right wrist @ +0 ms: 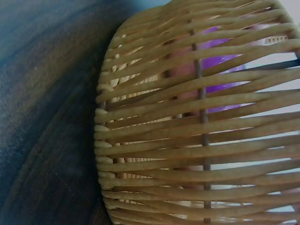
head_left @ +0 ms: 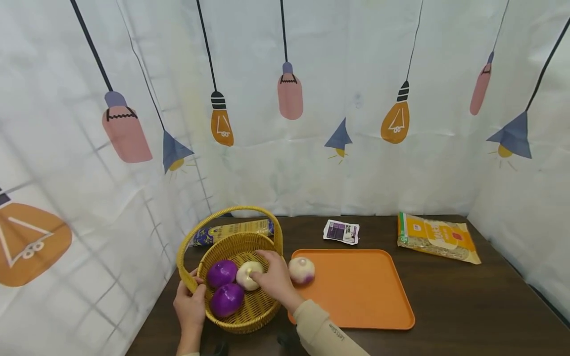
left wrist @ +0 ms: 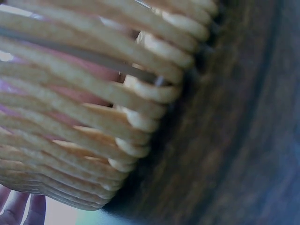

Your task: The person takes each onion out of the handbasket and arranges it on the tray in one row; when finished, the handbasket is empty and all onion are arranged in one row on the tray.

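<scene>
A yellow woven basket [head_left: 242, 324] with a tall arched handle stands at the left of the table. My left hand [head_left: 190, 306] grips its left side near the foot of the handle; fingertips show past the weave in the left wrist view. Inside lie two shiny purple onions [head_left: 227, 300] and a cream-coloured round vegetable [head_left: 246, 277]. My right hand [head_left: 278, 279] reaches over the basket's right rim and pinches the cream vegetable with thumb and fingers. In the right wrist view the basket wall [right wrist: 201, 126] covers most of the scene, with purple showing through its gaps.
An orange tray [head_left: 352, 291] lies right of the basket, with a white, purple-tinged round vegetable [head_left: 302, 270] at its upper left corner. Behind are a blue and yellow packet [head_left: 249, 227], a small white and purple sachet [head_left: 341, 232] and a yellow bag [head_left: 438, 237] at the far right.
</scene>
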Motion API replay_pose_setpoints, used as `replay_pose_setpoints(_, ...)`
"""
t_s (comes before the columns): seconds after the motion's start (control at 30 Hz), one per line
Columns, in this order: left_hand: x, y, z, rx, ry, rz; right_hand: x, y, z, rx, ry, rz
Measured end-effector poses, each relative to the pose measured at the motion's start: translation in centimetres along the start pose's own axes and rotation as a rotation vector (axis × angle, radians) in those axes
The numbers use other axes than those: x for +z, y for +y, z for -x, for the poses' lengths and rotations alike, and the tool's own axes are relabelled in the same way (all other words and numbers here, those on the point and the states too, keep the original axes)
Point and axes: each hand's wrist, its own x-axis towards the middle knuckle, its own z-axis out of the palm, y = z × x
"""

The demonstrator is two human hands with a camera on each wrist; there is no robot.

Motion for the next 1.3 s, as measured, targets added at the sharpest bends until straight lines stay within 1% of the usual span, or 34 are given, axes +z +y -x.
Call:
replay_pose_setpoints(0.07,-0.1,0.0,0.1,-0.009,0.006,0.002,0.4,0.1,-0.1,-0.002,-0.011,0.033)
replay_pose_setpoints(0.17,-0.2,0.0,0.2,-0.012,0.006,0.005,0.7,0.2,-0.4,0.025,-0.027,0.069)
replay_pose_setpoints(0.3,-0.1,0.0,0.1,-0.006,0.002,0.012,0.9,0.3,-0.9,0.052,-0.056,0.084)
replay_pose_setpoints(0.43,-0.1,0.0,0.1,-0.012,0.011,0.007,1.1,0.3,-1.1,0.093,-0.096,0.073)
replay_pose_setpoints(0.53,-0.2,0.1,0.2,-0.017,0.01,-0.008,1.2,0.2,-1.2,0.125,-0.109,0.067)
replay_pose_setpoints(0.73,-0.2,0.2,0.2,-0.019,0.001,-0.018,1.5,0.2,-1.4,0.141,-0.151,0.071)
replay_pose_setpoints(0.87,-0.2,0.2,0.2,-0.019,0.0,-0.013,1.8,0.5,-1.7,0.159,-0.185,0.049)
replay_pose_setpoints(1.0,-0.2,0.1,0.2,-0.004,0.008,-0.006,2.0,0.8,-1.8,0.183,-0.209,0.015)
replay_pose_setpoints(1.17,-0.2,0.0,0.2,0.009,0.017,-0.003,2.0,0.8,-1.9,0.208,-0.219,-0.02)
replay_pose_setpoints(1.3,-0.2,0.0,0.2,0.005,0.012,-0.011,2.1,0.6,-1.9,0.23,-0.205,0.012)
